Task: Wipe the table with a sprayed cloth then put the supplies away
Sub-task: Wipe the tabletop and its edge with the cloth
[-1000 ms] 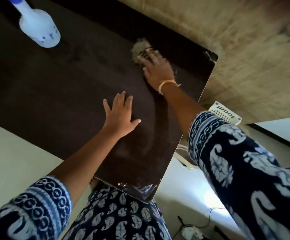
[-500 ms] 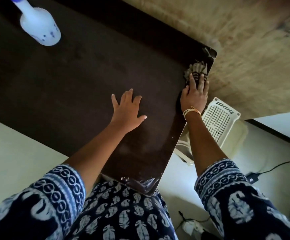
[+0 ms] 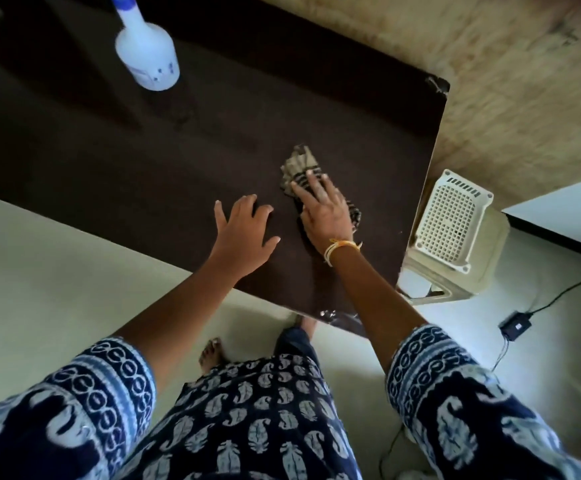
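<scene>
Right hand (image 3: 323, 213) is pressing the striped cloth (image 3: 301, 166) flat on the dark surface (image 3: 143, 161), fingers straight, near the 3 o'clock edge. Left hand (image 3: 244, 230) is resting open just beside it. Spray bottle (image 3: 147, 57) is standing at 11 o'clock, probably upright. White basket (image 3: 450, 220) is sitting past that edge.

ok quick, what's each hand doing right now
Left hand: open, flat on the table, holding nothing.
Right hand: open, straight fingers pressing the cloth onto the table.
</scene>
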`<move>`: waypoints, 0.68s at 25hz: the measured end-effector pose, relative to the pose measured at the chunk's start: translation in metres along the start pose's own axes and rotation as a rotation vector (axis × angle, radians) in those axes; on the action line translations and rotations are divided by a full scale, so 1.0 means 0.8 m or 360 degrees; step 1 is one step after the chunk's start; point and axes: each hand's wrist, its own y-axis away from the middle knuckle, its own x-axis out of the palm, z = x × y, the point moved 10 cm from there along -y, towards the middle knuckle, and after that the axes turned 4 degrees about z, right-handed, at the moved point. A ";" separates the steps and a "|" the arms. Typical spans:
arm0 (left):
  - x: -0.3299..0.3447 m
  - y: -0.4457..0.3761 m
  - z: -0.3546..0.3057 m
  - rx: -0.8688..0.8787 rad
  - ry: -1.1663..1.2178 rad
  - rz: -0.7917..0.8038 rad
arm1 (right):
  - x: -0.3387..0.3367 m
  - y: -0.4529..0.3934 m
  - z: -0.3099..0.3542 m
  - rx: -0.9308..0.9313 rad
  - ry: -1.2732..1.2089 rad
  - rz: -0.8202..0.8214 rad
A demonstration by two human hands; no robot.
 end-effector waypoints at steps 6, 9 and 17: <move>0.005 0.046 0.066 -0.0080 -0.0121 0.0130 | 0.026 0.029 0.085 -0.0349 -0.0106 -0.0030; 0.022 0.054 0.080 -0.0078 -0.0176 0.0283 | -0.011 0.022 0.035 -0.0158 -0.0340 -0.0219; 0.019 0.057 0.098 0.0030 -0.0113 0.0259 | -0.048 0.057 -0.146 0.0939 -0.0292 -0.0713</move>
